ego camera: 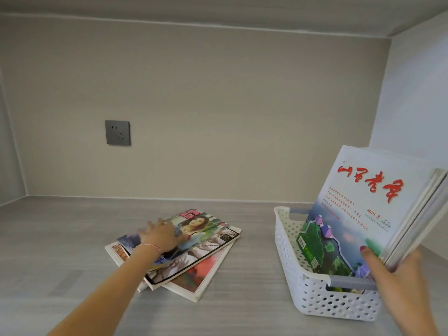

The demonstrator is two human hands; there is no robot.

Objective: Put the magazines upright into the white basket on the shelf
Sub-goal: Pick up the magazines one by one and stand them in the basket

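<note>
A pile of several magazines (194, 258) lies flat on the grey shelf, left of centre. My left hand (161, 235) reaches onto the top one, which has a portrait cover (201, 226); its fingers look spread and blurred at the far edge, and I cannot tell whether they grip it. At the right stands the white perforated basket (322, 301) with grey handles. Several magazines stand upright in it, tilted to the right, the front one (358, 214) white with red lettering. My right hand (397, 277) grips these upright magazines at their near lower edge, thumb on the front cover.
The grey shelf board (72, 238) runs back to a beige wall with a grey power socket (118, 132). A white side panel (417, 93) stands close behind the basket at the right. Another wall closes the far left.
</note>
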